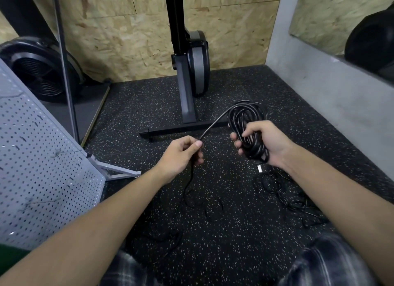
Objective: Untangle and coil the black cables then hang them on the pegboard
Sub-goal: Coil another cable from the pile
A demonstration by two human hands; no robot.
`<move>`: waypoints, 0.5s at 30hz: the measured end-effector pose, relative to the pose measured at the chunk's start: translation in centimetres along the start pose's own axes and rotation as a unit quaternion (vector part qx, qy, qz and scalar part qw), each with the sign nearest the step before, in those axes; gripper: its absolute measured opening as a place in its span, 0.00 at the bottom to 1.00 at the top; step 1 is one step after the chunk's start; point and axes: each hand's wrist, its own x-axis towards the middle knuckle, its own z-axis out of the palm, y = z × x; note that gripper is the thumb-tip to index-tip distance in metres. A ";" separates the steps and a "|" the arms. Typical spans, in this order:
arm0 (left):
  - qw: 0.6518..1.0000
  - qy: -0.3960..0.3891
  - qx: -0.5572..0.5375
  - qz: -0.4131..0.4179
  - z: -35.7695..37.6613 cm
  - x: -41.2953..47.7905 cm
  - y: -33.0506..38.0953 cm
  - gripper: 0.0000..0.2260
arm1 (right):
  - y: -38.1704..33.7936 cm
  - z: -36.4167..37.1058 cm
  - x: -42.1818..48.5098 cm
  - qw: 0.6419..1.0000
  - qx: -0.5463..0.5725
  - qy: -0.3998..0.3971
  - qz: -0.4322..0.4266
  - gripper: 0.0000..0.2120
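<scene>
Nearest the camera, plaid-clad knees [332, 262] were seen. Between them the loose tail [187, 192] of a black cable lay in slack loops on the speckled floor [149, 106]. A thinner tangle of cables [285, 200] was spread on the floor under the right forearm, not yet gathered.

Just beyond, the left hand [181, 155] was closed in a pinch on the running strand. The right hand [266, 140] was wrapped around a part-made coil [245, 117], and a plug [259, 168] hung below it.

The step was judged to be coiling. It would be done best if the strand were let slide through the left pinch, so that kinks were smoothed out. Each new loop should be laid to match those already held. Crossings in the tail would need to be shaken free before they reached the fingers.

Farther off, the foot bar [183, 129] of a black machine lay just past the hands, where a dragged cable might be caught. The pegboard [42, 168] leaned at the left, well apart from the coil, with a few hooks made out on it. A fan [38, 72] and a chipboard wall [128, 40] were seen behind.
</scene>
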 end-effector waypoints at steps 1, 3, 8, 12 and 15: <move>1.000 0.013 0.020 0.009 0.4 0.0 0.2 0.11 | 0.3 0.3 0.1 0.999 -0.012 0.037 -0.012 0.13; 0.996 0.009 0.084 0.035 1.6 -0.4 0.9 0.12 | 1.1 1.1 0.2 0.995 -0.038 0.092 -0.025 0.07; 0.985 -0.039 0.154 0.071 5.2 -1.4 2.7 0.13 | 2.0 2.2 0.5 0.990 -0.059 0.115 -0.054 0.07; 0.970 -0.014 0.209 0.121 5.2 -1.5 3.0 0.15 | 2.2 2.4 0.3 0.992 -0.068 0.092 -0.043 0.08; 0.966 -0.043 0.224 0.125 5.1 -1.5 3.3 0.15 | 1.8 1.9 0.3 0.996 -0.056 0.068 -0.033 0.11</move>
